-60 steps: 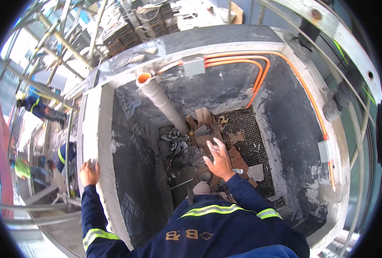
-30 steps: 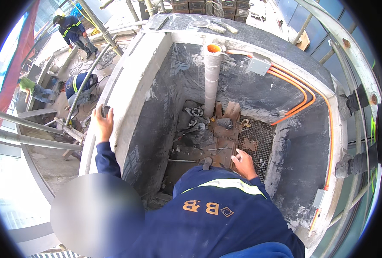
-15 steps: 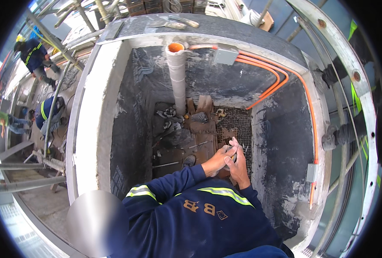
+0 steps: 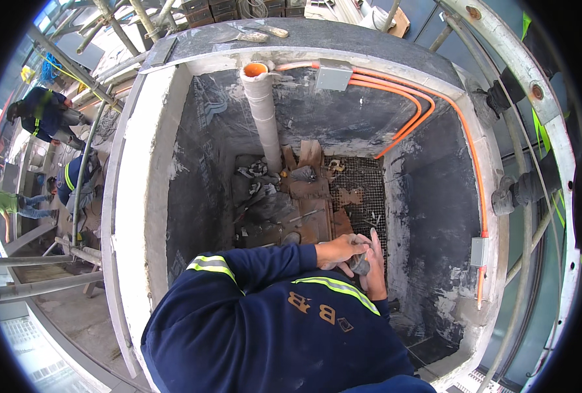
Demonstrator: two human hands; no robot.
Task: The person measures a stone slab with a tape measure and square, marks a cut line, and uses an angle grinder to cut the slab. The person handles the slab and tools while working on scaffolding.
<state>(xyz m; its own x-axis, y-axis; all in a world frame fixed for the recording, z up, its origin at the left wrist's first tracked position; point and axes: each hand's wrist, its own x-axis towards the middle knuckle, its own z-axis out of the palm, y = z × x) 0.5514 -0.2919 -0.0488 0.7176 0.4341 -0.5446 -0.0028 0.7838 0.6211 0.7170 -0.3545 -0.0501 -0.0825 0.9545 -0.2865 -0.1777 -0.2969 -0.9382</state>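
My hands are close together in front of my chest, above the floor of a deep walled pit. With fingers curled, my left hand [image 4: 339,251] grips a small grey crumpled thing [image 4: 358,264], cloth-like, whose exact kind I cannot make out. It lies against the palm side of my right hand [image 4: 376,265]. The right hand's fingers are stretched out, pointing away from me. Part of the grey thing is hidden behind the left fingers. Below the hands are brown boards [image 4: 307,216] and a dark wire mesh [image 4: 363,190].
A grey upright pipe [image 4: 262,114] with an orange mouth stands at the far wall. Orange conduits [image 4: 414,105] run from a grey box [image 4: 333,75]. Trowels [image 4: 242,37] lie on the far ledge. Co-workers [image 4: 75,173] are at left; another person's boots [image 4: 504,196] rest beside the right wall.
My hands have drawn nearer to my body and slightly right. The right fingers have straightened away from the left hand, and more of the grey thing shows. A co-worker at left has bent lower.
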